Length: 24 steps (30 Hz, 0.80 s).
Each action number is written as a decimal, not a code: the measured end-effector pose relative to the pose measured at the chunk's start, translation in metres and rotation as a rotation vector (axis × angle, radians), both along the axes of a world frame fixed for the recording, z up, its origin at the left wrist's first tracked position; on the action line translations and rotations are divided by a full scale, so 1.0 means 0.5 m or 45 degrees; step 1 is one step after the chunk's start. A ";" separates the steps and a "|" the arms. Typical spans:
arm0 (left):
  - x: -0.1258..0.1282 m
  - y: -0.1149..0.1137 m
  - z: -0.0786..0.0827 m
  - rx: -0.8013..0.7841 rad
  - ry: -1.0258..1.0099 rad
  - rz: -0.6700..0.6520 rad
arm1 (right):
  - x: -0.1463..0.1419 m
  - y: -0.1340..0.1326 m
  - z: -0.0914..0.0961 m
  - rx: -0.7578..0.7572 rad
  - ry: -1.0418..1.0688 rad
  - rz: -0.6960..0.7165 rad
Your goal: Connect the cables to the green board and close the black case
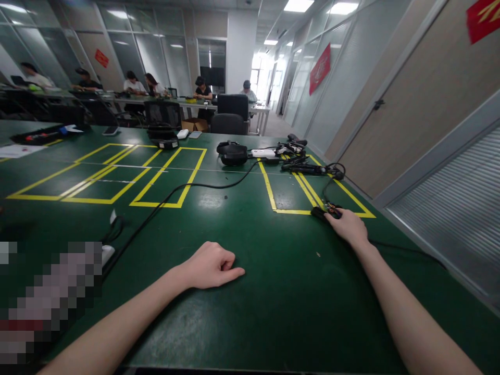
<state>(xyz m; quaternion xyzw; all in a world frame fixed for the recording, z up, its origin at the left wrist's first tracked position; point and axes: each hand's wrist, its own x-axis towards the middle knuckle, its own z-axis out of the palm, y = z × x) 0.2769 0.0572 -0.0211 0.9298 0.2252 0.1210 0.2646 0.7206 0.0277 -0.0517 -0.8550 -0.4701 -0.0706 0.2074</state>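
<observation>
My left hand [213,264] rests on the green table [242,229] in a loose fist, holding nothing. My right hand [349,227] reaches forward to the right and its fingers close over a small black object with orange marks [327,211] lying at the corner of a yellow tape outline [291,211]. A thin black cable runs from that object toward a tangle of black tools [302,166] farther back. Most of the object is hidden under my fingers.
A black headset [233,153] and a white device [263,152] lie mid-table, with a long black cable [167,200] running left to a white plug [107,252]. Yellow tape rectangles mark the table. Several people sit at desks in the back. A wall runs along the right.
</observation>
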 end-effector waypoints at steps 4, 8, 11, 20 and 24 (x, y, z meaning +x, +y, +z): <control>0.000 -0.001 0.001 0.018 -0.022 0.001 | -0.094 0.020 -0.001 -0.072 0.047 0.183; -0.002 0.000 -0.004 0.027 -0.028 0.014 | -0.211 0.010 0.008 -0.050 0.145 0.651; -0.002 0.000 -0.002 0.094 -0.110 0.069 | -0.301 -0.019 0.023 -0.076 0.267 1.094; 0.003 -0.002 0.006 0.257 -0.214 0.046 | -0.412 -0.082 0.056 -0.226 0.313 1.598; 0.003 0.002 0.002 0.212 -0.197 0.023 | -0.400 -0.078 0.053 -0.151 0.318 1.588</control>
